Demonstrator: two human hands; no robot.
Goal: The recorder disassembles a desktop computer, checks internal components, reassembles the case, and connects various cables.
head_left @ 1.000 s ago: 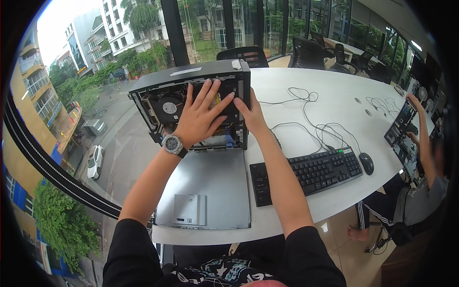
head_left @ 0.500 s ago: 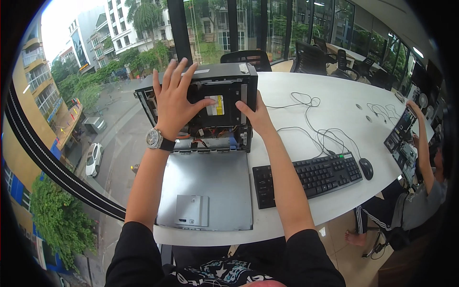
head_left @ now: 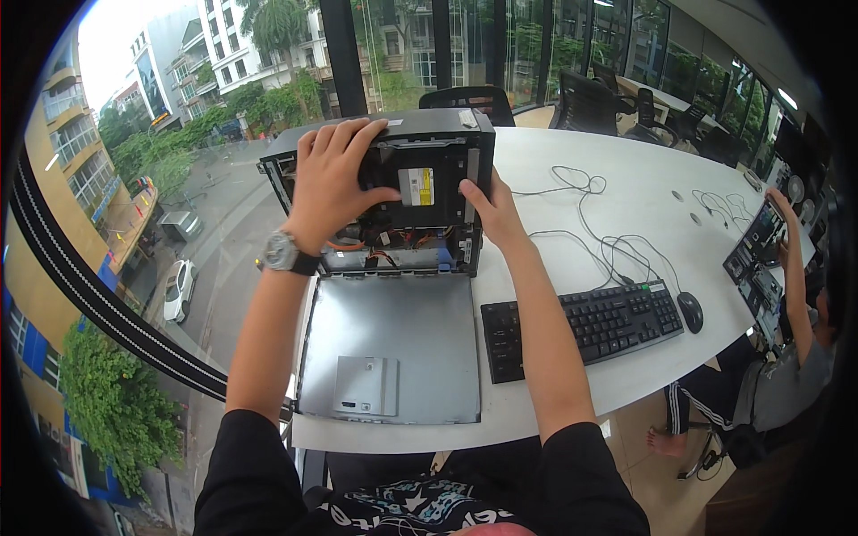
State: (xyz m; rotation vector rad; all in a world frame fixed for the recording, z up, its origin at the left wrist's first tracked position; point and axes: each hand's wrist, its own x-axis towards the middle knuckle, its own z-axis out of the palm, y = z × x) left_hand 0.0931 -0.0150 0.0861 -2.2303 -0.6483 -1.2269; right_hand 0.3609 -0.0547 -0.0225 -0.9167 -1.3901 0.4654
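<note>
An open black desktop computer case [head_left: 375,121] stands on the white desk, showing a black drive caddy [head_left: 425,154] with a silver-yellow label and orange cables beneath it. My left hand [head_left: 332,183] grips the case's upper left part, fingertips near the top edge and thumb reaching toward the drive. My right hand [head_left: 496,214] holds the case's right side, thumb on the front of the opening. A flat metal side panel [head_left: 407,317] lies in front of the case, between my forearms.
A keyboard [head_left: 617,322], mouse [head_left: 690,312] and tangled cables [head_left: 590,188] lie to the right. At the far right another person [head_left: 791,357] handles an opened computer [head_left: 746,268]. Office chairs [head_left: 581,103] stand behind the desk [head_left: 626,170]. A window [head_left: 125,223] overlooks a street on the left.
My left hand has gone from spread over the middle of the opening to gripping the upper left of the case. The case and my right hand appear slightly farther right in the picture.
</note>
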